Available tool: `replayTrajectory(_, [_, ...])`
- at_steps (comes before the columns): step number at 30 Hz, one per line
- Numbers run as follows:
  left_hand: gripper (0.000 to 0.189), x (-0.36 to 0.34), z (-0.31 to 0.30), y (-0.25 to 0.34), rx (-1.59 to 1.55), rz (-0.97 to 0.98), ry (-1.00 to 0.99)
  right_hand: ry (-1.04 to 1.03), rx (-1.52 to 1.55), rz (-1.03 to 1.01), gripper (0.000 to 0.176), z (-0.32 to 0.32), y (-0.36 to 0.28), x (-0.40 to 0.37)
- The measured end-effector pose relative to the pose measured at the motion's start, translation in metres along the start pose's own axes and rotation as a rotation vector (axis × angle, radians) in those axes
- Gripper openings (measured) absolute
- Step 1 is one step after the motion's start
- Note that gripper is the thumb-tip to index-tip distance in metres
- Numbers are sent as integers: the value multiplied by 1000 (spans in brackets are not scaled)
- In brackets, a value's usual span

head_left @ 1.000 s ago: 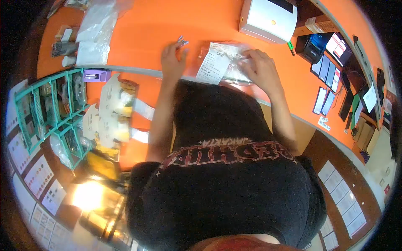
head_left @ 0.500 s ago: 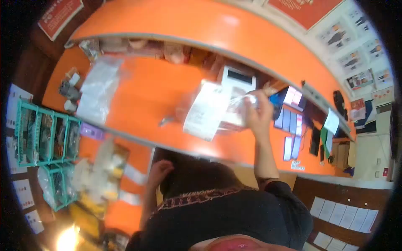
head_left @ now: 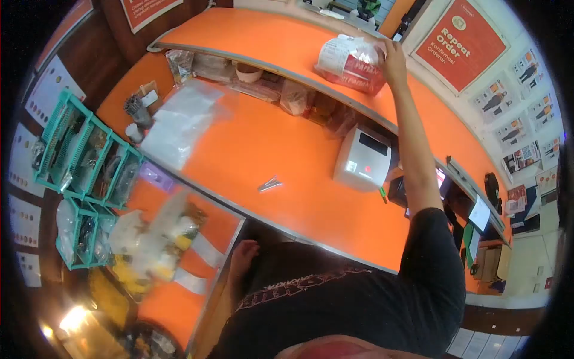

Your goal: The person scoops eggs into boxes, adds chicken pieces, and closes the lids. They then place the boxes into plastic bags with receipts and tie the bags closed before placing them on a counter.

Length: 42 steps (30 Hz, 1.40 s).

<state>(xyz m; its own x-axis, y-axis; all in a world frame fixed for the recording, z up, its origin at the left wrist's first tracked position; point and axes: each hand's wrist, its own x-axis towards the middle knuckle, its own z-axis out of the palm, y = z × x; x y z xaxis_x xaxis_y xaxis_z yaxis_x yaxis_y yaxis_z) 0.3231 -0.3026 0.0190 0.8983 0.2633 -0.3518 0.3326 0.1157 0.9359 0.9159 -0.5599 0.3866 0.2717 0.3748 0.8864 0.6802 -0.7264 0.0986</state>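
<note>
At the end of my outstretched arm, my right hand [head_left: 391,63] grips the gathered top of a clear plastic bag [head_left: 359,45]. Inside the bag is a red and white printed food box [head_left: 362,75], with a white paper slip [head_left: 333,55] at its left side. The bag rests on, or just above, the raised orange counter [head_left: 263,39]. My left hand [head_left: 244,254] hangs low beside my body, near the lower counter's edge. Its fingers are loosely bent and nothing shows in them.
A white printer [head_left: 363,158] stands on the lower orange worktop [head_left: 239,143]. Near it lies a small silvery tool [head_left: 270,183]. Clear plastic sheets [head_left: 182,122] lie at left, close to green baskets [head_left: 86,149]. Filled bags [head_left: 158,239] sit on the side counter.
My right hand has carried the bagged box up and away from the lower worktop to the raised counter. The printer and small silvery tool now show plainly. My left hand remains low.
</note>
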Motion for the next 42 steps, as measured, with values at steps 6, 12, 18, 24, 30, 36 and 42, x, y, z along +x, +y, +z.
replayTrajectory(6, [18,-32,-24,-34,-38,-30,130,-201,165,-224,34,15,-62,-93])
replayTrajectory(12, [27,-63,-44,-114,4,-157,172,-464,337,33,46,48,-74,-94])
replayTrajectory(18, [27,-61,-29,-129,106,-281,220,-586,297,319,59,63,-61,-92])
replayTrajectory(24, [26,-73,-15,-140,186,-344,276,-534,98,372,73,76,-59,-99])
replayTrajectory(30, [25,-105,5,-167,244,-416,348,-594,40,399,79,75,-60,-101])
replayTrajectory(36, [24,-167,13,-220,317,-476,413,-727,-98,334,72,69,-60,-111])
replayTrajectory(42, [23,-284,61,-290,235,-676,608,-394,1024,541,31,-35,-203,-164])
